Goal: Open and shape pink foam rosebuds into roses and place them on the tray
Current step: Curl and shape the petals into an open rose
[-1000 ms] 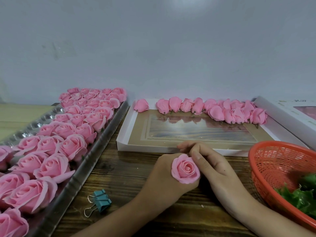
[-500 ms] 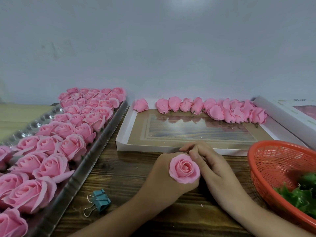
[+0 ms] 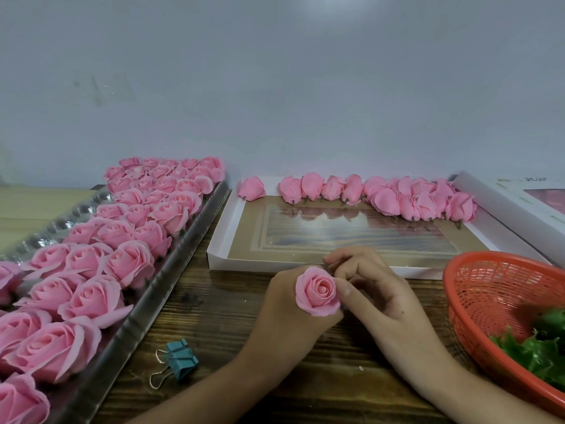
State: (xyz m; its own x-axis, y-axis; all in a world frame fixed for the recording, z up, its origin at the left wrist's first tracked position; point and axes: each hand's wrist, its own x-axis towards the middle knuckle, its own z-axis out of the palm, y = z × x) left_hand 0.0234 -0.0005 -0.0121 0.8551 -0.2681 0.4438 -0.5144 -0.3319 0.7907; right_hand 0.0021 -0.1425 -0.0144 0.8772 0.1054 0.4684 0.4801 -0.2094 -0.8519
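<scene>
Head view: near the table's front edge, the left hand (image 3: 284,313) clenches its grip around the half-opened pink foam rose (image 3: 318,291), petals up, so the right hand's (image 3: 376,289) fingertips (image 3: 344,289) can pinch and spread an outer petal.

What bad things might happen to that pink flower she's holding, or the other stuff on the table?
1. The right hand pinches the outer petals of the rose that the left hand holds; pulling too hard might tear the soft foam.
2. The tray looks nearly full, so squeezing this rose in could squash its neighbours.
3. A forearm might nudge the red basket sitting close by.
</scene>
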